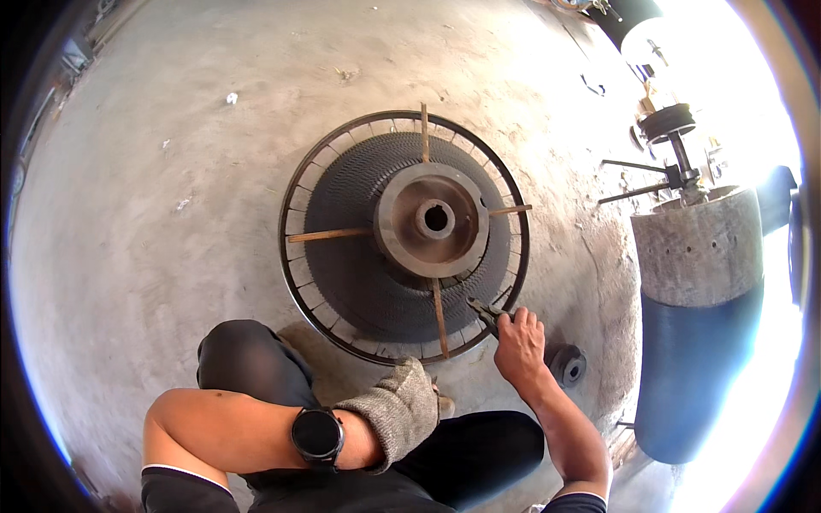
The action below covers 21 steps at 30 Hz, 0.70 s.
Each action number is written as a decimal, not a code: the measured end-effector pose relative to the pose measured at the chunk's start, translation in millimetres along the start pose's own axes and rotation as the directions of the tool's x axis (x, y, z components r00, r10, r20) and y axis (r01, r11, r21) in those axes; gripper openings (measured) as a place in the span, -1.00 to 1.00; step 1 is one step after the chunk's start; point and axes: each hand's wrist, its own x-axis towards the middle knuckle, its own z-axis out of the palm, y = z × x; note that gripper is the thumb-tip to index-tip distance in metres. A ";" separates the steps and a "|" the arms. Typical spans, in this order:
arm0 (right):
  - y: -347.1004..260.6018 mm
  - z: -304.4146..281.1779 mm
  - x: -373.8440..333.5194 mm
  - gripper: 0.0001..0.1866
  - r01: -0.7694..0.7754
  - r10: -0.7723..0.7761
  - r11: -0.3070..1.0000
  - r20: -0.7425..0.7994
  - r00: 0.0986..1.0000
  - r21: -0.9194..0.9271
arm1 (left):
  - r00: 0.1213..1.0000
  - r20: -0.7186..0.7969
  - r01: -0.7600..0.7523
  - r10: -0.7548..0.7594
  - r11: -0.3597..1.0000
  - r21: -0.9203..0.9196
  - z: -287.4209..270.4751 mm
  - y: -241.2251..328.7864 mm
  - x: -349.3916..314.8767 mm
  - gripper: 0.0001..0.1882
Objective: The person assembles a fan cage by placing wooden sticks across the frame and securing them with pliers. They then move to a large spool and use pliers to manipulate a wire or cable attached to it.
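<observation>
I had a dark-trousered knee (252, 363) farthest left, on the near side of the flanged metal wheel (419, 245), my landmark. The metal hoop (284, 244) came next, circling that wheel, with a dark ridged disc (342, 282) inside the hoop and the wheel over the disc's middle. Four wooden strips (329, 234) reached outward from around the wheel, one toward each side. On the near side of the wheel, a bent forearm wore a black watch (316, 436); beyond it the left hand (402, 409), in a grey knitted glove, lay near the hoop. I could not tell whether it held anything.

To the near right of the wheel I saw the pliers (486, 315), their tip over the disc's edge, gripped in the bare right hand (520, 346). Farther right of the wheel were a small dark grooved roller (567, 365) and, well apart, a rough grey cylinder (697, 252).
</observation>
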 end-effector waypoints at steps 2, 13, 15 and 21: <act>-1.2 2.5 -0.4 -0.86 -0.004 0.004 1.000 -0.012 1.000 0.000 | 1.000 -0.013 -0.018 0.019 1.000 0.024 -0.2 -0.7 1.2 -0.76; -1.2 7.7 11.0 -0.59 -0.165 0.160 0.972 0.042 0.986 0.168 | 1.000 0.002 -0.021 0.021 0.999 0.031 -4.3 -2.1 7.4 -0.75; 5.6 9.0 15.5 -0.59 -0.164 0.132 0.966 0.166 0.977 0.200 | 1.000 -0.016 0.007 -0.007 0.999 0.046 -3.4 0.5 6.2 -0.75; 20.3 2.5 34.5 -0.65 -0.015 0.002 0.999 0.238 0.971 0.052 | 0.999 -0.050 0.016 -0.015 0.999 0.028 6.9 3.3 9.2 -0.75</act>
